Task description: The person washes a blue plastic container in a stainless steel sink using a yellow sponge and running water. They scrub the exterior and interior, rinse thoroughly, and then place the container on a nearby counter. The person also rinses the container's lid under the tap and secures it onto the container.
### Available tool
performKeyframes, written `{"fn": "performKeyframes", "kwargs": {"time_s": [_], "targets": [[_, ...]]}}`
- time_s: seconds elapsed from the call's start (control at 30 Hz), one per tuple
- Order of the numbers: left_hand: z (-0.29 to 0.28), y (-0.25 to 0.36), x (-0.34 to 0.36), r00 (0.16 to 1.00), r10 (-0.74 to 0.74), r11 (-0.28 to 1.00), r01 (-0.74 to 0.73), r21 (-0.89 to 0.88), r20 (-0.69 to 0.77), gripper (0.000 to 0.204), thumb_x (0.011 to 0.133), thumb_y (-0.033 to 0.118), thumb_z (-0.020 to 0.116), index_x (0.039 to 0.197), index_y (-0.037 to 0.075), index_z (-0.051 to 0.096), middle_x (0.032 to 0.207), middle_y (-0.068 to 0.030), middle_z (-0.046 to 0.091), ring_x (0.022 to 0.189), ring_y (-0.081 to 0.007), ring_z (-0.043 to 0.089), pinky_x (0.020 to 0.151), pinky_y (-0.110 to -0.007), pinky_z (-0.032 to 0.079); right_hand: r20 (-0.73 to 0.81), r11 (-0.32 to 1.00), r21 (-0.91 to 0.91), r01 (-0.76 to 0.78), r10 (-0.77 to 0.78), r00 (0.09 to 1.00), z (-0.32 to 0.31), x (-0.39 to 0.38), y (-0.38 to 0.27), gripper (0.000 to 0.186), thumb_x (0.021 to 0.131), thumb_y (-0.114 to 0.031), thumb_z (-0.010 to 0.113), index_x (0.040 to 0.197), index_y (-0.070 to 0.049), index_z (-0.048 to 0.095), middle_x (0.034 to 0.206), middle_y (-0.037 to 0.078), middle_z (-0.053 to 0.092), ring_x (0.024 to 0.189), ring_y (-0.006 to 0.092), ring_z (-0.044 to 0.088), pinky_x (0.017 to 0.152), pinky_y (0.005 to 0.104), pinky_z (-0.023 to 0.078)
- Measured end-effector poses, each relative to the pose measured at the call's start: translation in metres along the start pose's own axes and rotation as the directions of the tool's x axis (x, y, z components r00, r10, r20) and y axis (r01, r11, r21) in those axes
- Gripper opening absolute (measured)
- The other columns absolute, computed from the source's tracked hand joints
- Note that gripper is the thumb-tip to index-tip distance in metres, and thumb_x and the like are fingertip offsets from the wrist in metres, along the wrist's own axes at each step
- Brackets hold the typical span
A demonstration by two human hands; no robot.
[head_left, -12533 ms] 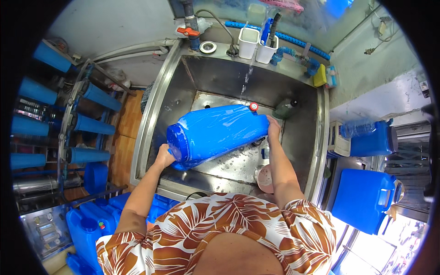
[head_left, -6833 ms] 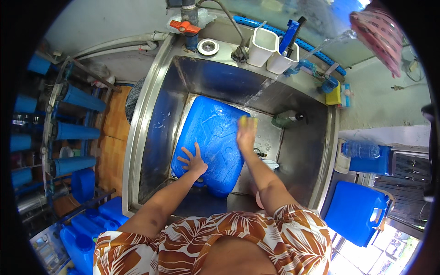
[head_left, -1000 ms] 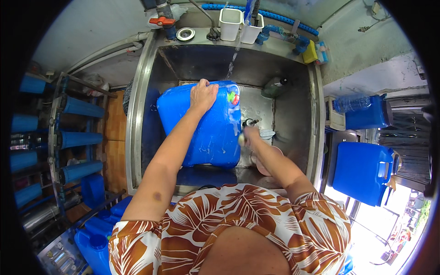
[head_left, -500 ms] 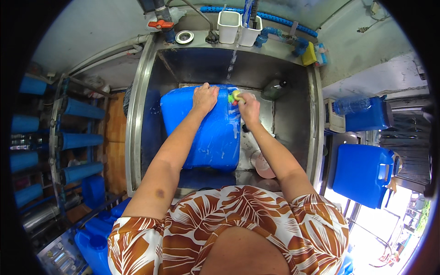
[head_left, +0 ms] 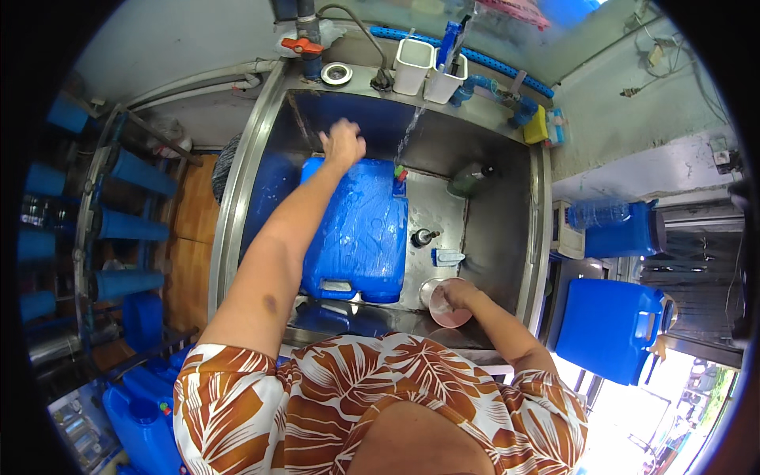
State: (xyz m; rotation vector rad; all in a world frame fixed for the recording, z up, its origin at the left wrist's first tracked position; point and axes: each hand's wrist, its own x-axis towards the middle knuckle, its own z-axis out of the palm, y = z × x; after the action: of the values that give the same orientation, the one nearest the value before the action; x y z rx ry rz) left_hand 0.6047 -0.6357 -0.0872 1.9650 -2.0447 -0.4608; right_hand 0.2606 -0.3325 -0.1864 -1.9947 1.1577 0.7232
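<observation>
A wet blue plastic jerrycan [head_left: 353, 237] lies in the steel sink [head_left: 507, 245], its handle cut-out toward me and a red-and-green fitting [head_left: 400, 173] at its far right. My left hand [head_left: 343, 145] is raised over its far left end, fingers apart and loosely curled. My right hand [head_left: 455, 294] is down at a pink bowl [head_left: 449, 317], fingers curled; what they hold is hidden. Beside the jerrycan are a dark upright fitting [head_left: 421, 237] and a pale blue object [head_left: 447, 256]. A greenish bottle [head_left: 467, 181] lies in the far right corner, near a water stream [head_left: 408, 138].
Two white containers [head_left: 412, 70] with tools, an orange valve handle [head_left: 302, 46] and a yellow sponge [head_left: 535, 125] line the back ledge. Blue filter housings [head_left: 131, 285] are racked at left. More blue jerrycans stand at lower left [head_left: 131, 419] and right [head_left: 602, 332].
My right hand has left the jerrycan's far right corner and moved down to the bowl. My left hand has lifted toward the sink's back. The jerrycan has shifted, its handle now showing nearest me.
</observation>
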Motion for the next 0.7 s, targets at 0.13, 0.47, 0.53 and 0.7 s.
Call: {"fn": "performKeyframes", "kwargs": {"time_s": [0.13, 0.47, 0.53, 0.7], "targets": [[-0.080, -0.002, 0.045, 0.676, 0.188, 0.976, -0.047, 0.213, -0.713, 0.040, 0.073, 0.020, 0.069, 0.113, 0.017, 0.066, 0.151, -0.0286, 0.017, 0.137, -0.0513, 0.020, 0.104, -0.061, 0.030, 0.030, 0.988, 0.026, 0.151, -0.151, 0.988, 0.020, 0.006, 0.016, 0.033, 0.066, -0.012, 0.071, 0.098, -0.013, 0.075, 0.095, 0.015, 0.071, 0.093, 0.0327, 0.068, 0.079, 0.0395, 0.054], [-0.169, -0.039, 0.085, 0.994, -0.091, 0.453, 0.103, -0.885, 0.069, 0.078, 0.085, 0.054, 0.059, 0.150, 0.020, 0.032, 0.142, -0.0093, 0.045, 0.119, -0.0264, 0.053, 0.095, -0.039, 0.040, -0.459, 0.409, 0.802, 0.435, -0.041, 0.887, -0.189, 0.048, -0.084, 0.044, 0.087, -0.033, 0.068, 0.126, -0.013, 0.062, 0.110, 0.003, 0.067, 0.098, 0.0170, 0.063, 0.083, 0.0335, 0.052], [-0.150, -0.047, 0.063, 0.978, -0.115, 0.549, 0.211, -0.809, 0.176, 0.049, 0.086, 0.046, 0.060, 0.123, 0.016, 0.062, 0.134, -0.0069, 0.055, 0.116, -0.0202, 0.054, 0.089, -0.036, 0.044, -0.414, -0.207, 0.881, 0.426, 0.100, 0.905, -0.237, 0.061, -0.106, 0.067, 0.095, -0.048, 0.056, 0.150, -0.017, 0.033, 0.147, 0.014, 0.039, 0.111, 0.0256, 0.056, 0.090, 0.0422, 0.049], [0.008, -0.039, -0.084, 0.137, 0.235, 0.941, 0.216, -0.261, 0.962, 0.043, 0.095, 0.043, 0.050, 0.115, 0.008, 0.066, 0.102, -0.0104, 0.073, 0.085, -0.0198, 0.068, 0.069, -0.034, 0.053, -0.434, -0.743, 0.410, 0.529, 0.351, 0.830, -0.323, 0.069, -0.132, 0.088, 0.091, -0.073, 0.032, 0.155, -0.022, -0.002, 0.160, 0.018, -0.008, 0.143, 0.0435, 0.020, 0.105, 0.0604, 0.033]]}}
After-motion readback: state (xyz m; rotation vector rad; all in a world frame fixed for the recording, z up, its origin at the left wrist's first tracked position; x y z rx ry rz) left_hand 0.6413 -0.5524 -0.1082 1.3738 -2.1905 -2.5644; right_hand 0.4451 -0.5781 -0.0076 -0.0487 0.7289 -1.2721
